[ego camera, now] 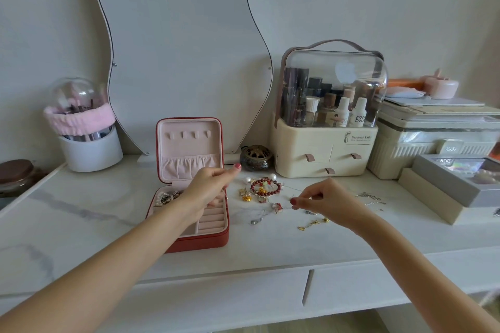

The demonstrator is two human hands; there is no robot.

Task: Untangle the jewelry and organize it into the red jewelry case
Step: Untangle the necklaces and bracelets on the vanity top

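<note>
The red jewelry case [201, 238] lies open on the white marble table, its pink lid [189, 149] upright. Pearl and dark pieces [166, 197] sit in its back left compartment. My left hand [208, 186] hovers over the case, thumb and fingers pinched. My right hand [322, 201] pinches a thin chain [290, 189] that runs tight up-left toward my left thumb. Between the hands lies the tangle: a red bead bracelet [263, 186], pearls [247, 180], gold charms [244, 195] and a red-stone ring [277, 207]. A gold chain [313, 223] lies under my right hand.
A wavy mirror [178, 48] leans on the wall behind the case. A cream cosmetics organizer [324, 149], a bronze burner [255, 157] and grey boxes [446, 186] crowd the right. A brush holder [89, 143] stands at left. Silver pieces [370, 197] lie at right.
</note>
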